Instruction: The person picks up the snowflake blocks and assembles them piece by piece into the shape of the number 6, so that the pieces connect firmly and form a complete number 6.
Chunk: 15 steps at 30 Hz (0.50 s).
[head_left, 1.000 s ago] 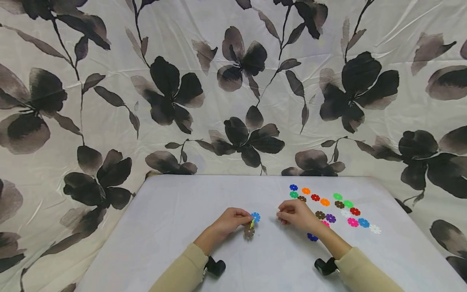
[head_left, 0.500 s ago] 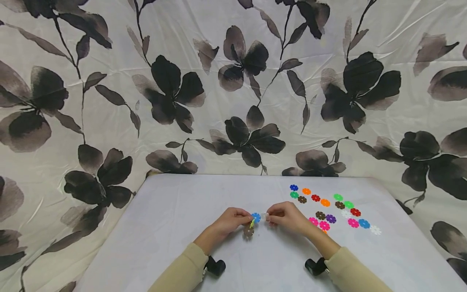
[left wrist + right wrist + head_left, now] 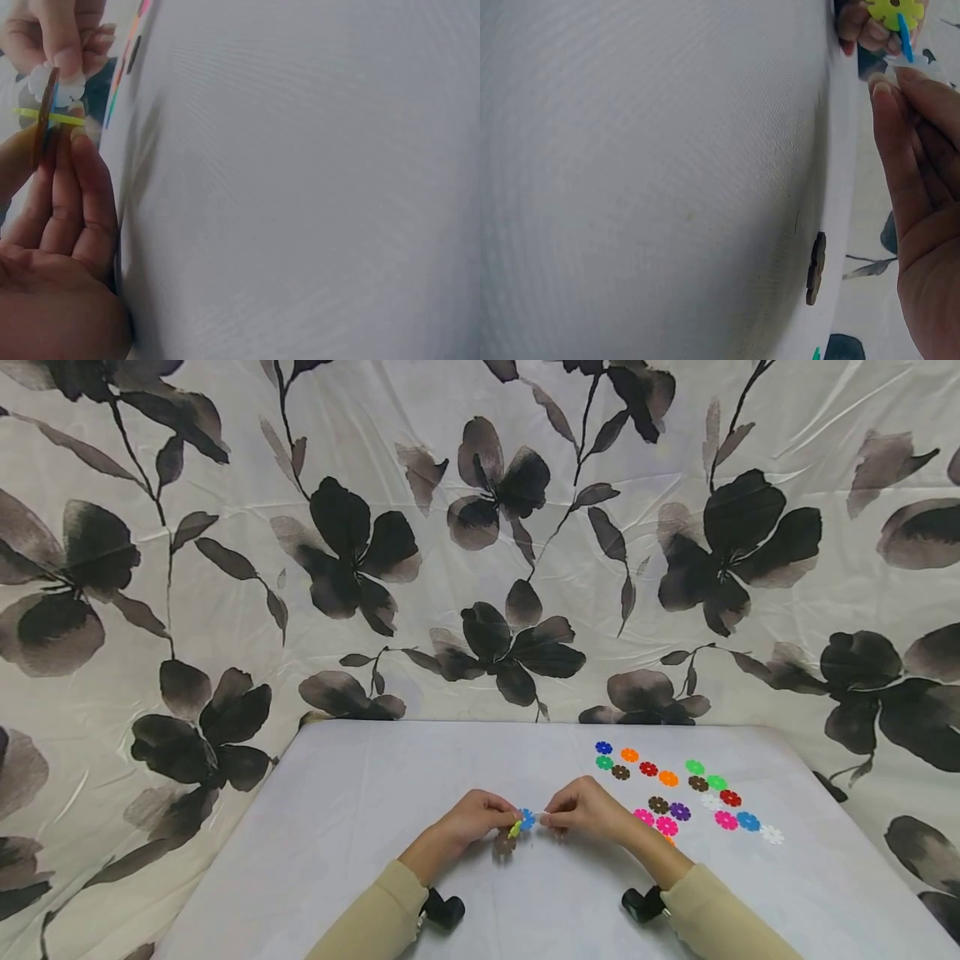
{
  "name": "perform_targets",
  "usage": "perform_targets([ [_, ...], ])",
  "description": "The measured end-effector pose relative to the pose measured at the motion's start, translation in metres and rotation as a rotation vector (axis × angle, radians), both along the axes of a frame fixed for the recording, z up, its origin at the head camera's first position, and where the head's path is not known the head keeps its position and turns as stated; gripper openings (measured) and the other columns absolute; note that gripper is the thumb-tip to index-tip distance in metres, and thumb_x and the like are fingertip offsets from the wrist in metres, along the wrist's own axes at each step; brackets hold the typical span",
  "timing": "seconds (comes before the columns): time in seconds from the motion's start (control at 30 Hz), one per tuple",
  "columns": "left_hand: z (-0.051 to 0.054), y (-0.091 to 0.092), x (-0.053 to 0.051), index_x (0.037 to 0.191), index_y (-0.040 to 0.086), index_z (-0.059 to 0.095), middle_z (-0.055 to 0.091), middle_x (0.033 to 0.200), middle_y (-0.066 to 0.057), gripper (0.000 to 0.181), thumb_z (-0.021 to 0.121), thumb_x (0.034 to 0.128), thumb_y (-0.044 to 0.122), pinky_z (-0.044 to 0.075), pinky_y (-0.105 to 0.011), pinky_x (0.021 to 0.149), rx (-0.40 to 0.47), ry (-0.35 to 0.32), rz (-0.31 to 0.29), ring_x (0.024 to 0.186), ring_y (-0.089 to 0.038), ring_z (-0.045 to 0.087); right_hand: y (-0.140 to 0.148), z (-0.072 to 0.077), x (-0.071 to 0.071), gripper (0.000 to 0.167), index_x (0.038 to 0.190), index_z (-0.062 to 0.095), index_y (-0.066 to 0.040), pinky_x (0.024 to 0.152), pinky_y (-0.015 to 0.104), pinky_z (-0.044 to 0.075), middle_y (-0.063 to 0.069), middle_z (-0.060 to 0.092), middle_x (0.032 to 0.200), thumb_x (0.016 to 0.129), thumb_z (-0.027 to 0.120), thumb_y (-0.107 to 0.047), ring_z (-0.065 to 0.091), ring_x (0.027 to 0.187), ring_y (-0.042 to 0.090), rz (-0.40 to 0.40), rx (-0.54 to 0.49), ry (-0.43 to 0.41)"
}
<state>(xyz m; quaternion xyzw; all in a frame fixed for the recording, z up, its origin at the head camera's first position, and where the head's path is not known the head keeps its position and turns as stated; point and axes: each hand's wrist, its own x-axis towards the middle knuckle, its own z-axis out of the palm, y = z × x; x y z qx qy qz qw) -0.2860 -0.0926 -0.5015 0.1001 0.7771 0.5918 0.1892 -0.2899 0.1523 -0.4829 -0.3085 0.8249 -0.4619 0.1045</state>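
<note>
Joined together, a yellow disc (image 3: 514, 831), a blue disc (image 3: 528, 819) and a brown disc (image 3: 504, 847) are grasped in the fingertips of the left hand (image 3: 472, 818). Between both hands' fingertips, a white disc (image 3: 71, 94), pinched by the right hand (image 3: 588, 810), is held at the blue disc. Loose discs (image 3: 667, 826) are scattered beyond the right fingers.

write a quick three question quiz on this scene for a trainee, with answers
1. Which of the two hands pinches the white disc?
2. True or false: the loose discs lie on the person's left.
3. Fill in: the left hand holds a yellow disc joined to a blue disc and a ____ disc.

Key:
1. The right hand.
2. False; the loose discs lie on the right.
3. Brown.
</note>
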Motion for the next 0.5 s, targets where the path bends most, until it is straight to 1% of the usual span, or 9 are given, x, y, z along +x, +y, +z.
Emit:
perform_targets([
  [0.1,-0.0009,-0.0006,-0.0005,0.096,-0.002,0.078,0.073,0.083,-0.002,0.018,0.074,0.0943,0.016,0.047,-0.029,0.075,0.015,-0.021,-0.016,0.076,-0.013,0.062,-0.0022,-0.0006,0.001,0.011,0.085,0.08,-0.002,0.063,0.031,0.058,0.009,0.074,0.072,0.091,0.078,-0.01,0.068,0.062,0.023,0.033,-0.02,-0.006],
  [0.17,0.0002,-0.0014,-0.0006,0.097,-0.003,0.078,0.072,0.081,-0.002,0.018,0.073,0.0944,0.015,0.046,-0.028,0.07,0.024,-0.027,-0.019,0.073,-0.013,0.06,-0.0039,-0.0009,0.0009,0.011,0.085,0.08,-0.002,0.063,0.03,0.058,0.01,0.074,0.072,0.092,0.077,-0.01,0.068,0.064,0.023,0.036,-0.029,-0.009],
  [0.2,0.0004,-0.0018,-0.0012,0.096,-0.003,0.078,0.071,0.08,-0.001,0.019,0.073,0.0946,0.016,0.046,-0.028,0.07,0.026,-0.025,-0.017,0.073,-0.013,0.059,-0.0043,-0.0005,0.0005,0.011,0.085,0.08,-0.002,0.063,0.029,0.057,0.009,0.074,0.072,0.092,0.077,-0.011,0.068,0.064,0.022,0.031,-0.026,-0.007],
  [0.33,0.0022,-0.0017,-0.0029,0.097,-0.003,0.078,0.072,0.084,0.0,0.02,0.075,0.0936,0.017,0.042,-0.029,0.076,0.01,-0.008,-0.007,0.082,-0.014,0.06,-0.005,0.0018,-0.0019,0.01,0.092,0.08,-0.004,0.066,0.026,0.055,0.006,0.074,0.076,0.094,0.076,-0.013,0.066,0.068,0.017,-0.021,-0.008,0.002],
  [0.43,0.0016,-0.001,-0.0034,0.099,-0.003,0.076,0.075,0.086,-0.001,0.019,0.075,0.0937,0.016,0.039,-0.03,0.077,0.006,-0.011,-0.022,0.085,-0.013,0.063,-0.0051,0.0043,-0.0036,0.011,0.101,0.079,-0.006,0.069,0.025,0.055,0.002,0.074,0.081,0.095,0.074,-0.014,0.065,0.071,0.014,-0.04,0.024,0.023],
  [0.5,0.0015,-0.0006,-0.0025,0.101,-0.003,0.075,0.076,0.087,-0.003,0.019,0.074,0.0943,0.015,0.039,-0.03,0.077,0.014,-0.018,-0.038,0.084,-0.012,0.066,-0.0035,0.0052,-0.0048,0.016,0.108,0.077,-0.004,0.074,0.024,0.055,0.0,0.074,0.086,0.096,0.073,-0.013,0.066,0.075,0.012,-0.035,0.056,0.04],
])
